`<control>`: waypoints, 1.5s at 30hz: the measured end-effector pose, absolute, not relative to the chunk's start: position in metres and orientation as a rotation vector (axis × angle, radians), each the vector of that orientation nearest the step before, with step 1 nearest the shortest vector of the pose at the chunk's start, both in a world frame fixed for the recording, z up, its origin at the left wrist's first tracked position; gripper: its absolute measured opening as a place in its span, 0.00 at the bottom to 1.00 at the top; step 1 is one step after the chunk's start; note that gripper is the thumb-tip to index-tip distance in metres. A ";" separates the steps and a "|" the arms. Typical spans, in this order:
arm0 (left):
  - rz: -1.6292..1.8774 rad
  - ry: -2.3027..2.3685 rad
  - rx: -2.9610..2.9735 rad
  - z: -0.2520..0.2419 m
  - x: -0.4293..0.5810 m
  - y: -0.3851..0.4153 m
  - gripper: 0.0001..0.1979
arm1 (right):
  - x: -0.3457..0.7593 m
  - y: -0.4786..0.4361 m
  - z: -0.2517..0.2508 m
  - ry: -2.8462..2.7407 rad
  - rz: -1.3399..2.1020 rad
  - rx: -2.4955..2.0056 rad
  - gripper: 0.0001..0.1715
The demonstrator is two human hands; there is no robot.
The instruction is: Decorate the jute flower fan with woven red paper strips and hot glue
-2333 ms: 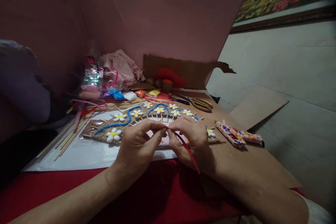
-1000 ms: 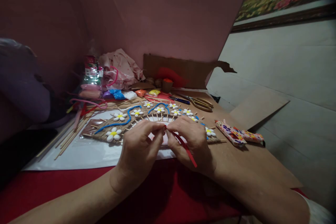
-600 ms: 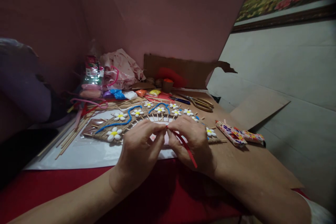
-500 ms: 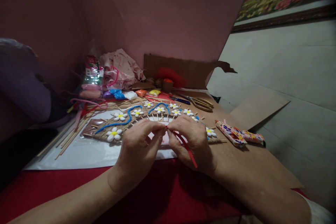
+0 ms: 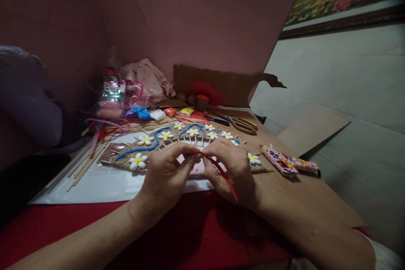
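Both hands meet in mid-air before the craft piece, pinching a narrow red strip (image 5: 225, 177) whose material I cannot make out. My left hand (image 5: 167, 171) closes thumb and forefinger on one end. Against it, my right hand (image 5: 232, 166) grips the strip close by, and its loose tail hangs down across the right palm. The fingertips hide the pinched end. Behind them lies an arched piece wound with twine (image 5: 172, 135), with short sticks poking out. White flowers (image 5: 138, 161) with yellow centres and a blue wavy line (image 5: 155, 143) decorate it.
Long thin sticks (image 5: 85, 162) lie at the left on a white sheet (image 5: 79, 190). Behind are small coloured packets (image 5: 142, 113), a pink pipe cleaner (image 5: 109, 125) and scissors (image 5: 242, 125). A flower-patterned item (image 5: 280, 161) rests on cardboard (image 5: 303, 202) at the right.
The hands stay almost in place, still pinching the red strip. My left hand's fingers have shifted very slightly; the table things look the same.
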State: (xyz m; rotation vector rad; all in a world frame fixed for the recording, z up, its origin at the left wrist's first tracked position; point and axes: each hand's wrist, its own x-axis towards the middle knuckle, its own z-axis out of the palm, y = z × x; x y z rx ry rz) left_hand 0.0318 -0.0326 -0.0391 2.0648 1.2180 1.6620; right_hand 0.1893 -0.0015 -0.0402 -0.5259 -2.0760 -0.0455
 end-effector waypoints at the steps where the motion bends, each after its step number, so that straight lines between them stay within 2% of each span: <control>1: 1.659 1.230 2.062 -0.039 0.032 -0.033 0.04 | 0.189 -0.002 -0.040 -2.072 -0.047 -0.527 0.06; 23: 1.563 1.325 2.014 -0.040 0.035 -0.032 0.04 | 0.189 -0.002 -0.040 -2.072 -0.054 -0.585 0.05; 32: 1.652 1.408 2.222 -0.042 0.035 -0.033 0.03 | 0.189 -0.002 -0.043 -2.099 -0.020 -0.579 0.06; 39: 1.713 1.291 2.380 -0.043 0.036 -0.034 0.06 | 0.188 -0.003 -0.043 -2.069 -0.037 -0.590 0.06; 45: 1.706 1.292 2.281 -0.042 0.035 -0.033 0.05 | 0.189 -0.001 -0.042 -2.084 -0.052 -0.583 0.06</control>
